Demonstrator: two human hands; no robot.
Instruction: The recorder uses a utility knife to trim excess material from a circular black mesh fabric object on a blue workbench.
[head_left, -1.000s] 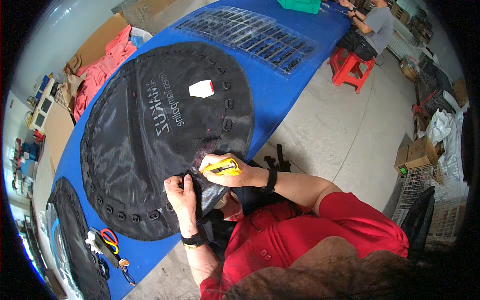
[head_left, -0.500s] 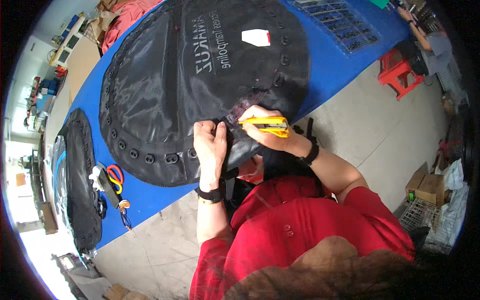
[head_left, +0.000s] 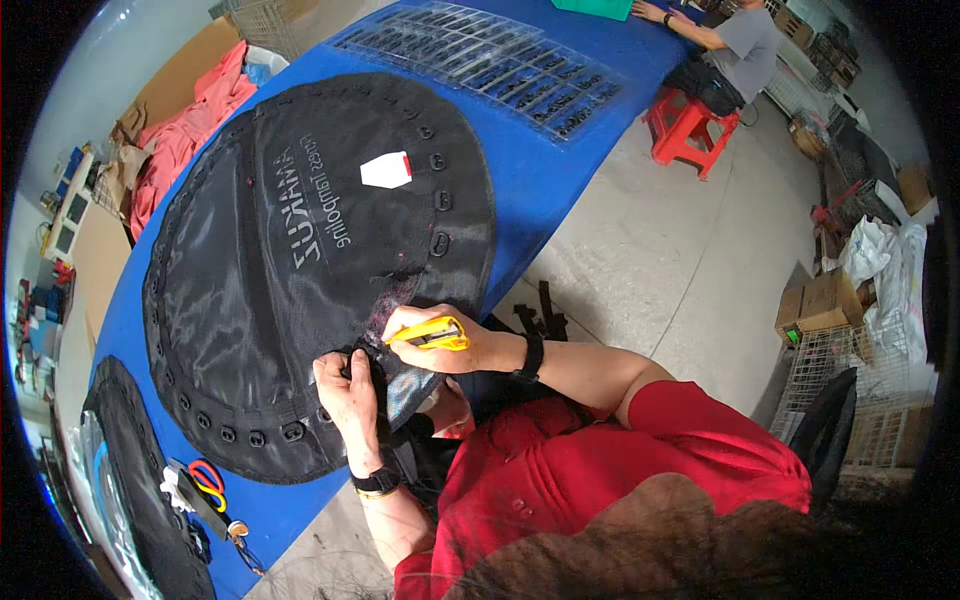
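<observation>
A round black trampoline mat (head_left: 225, 300), with black plastic loops around its rim, lies on the blue table (head_left: 545, 215). My right hand (head_left: 475, 347) is closed around a yellow utility knife (head_left: 435, 336), whose tip end meets the mat near its close edge. Reddish lint (head_left: 388, 305) is scattered just beyond the knife. Next to it my left hand (head_left: 347, 398) pinches the mat's near edge, thumb and fingers pressed together on the fabric. The blade's contact point is hidden by my fingers. A white label card (head_left: 386, 171) rests on the mat.
Scissors with red and yellow handles (head_left: 207, 482) lie at the left, beside another black mat (head_left: 140, 470). Clear compartment trays of black parts (head_left: 500, 75) sit at the back. At the far right, another person (head_left: 745, 50) sits on a red stool (head_left: 690, 130).
My view has swung, so the scene sits lower and further left, and more of the other person shows. Both hands stay at the same part of the mat's edge.
</observation>
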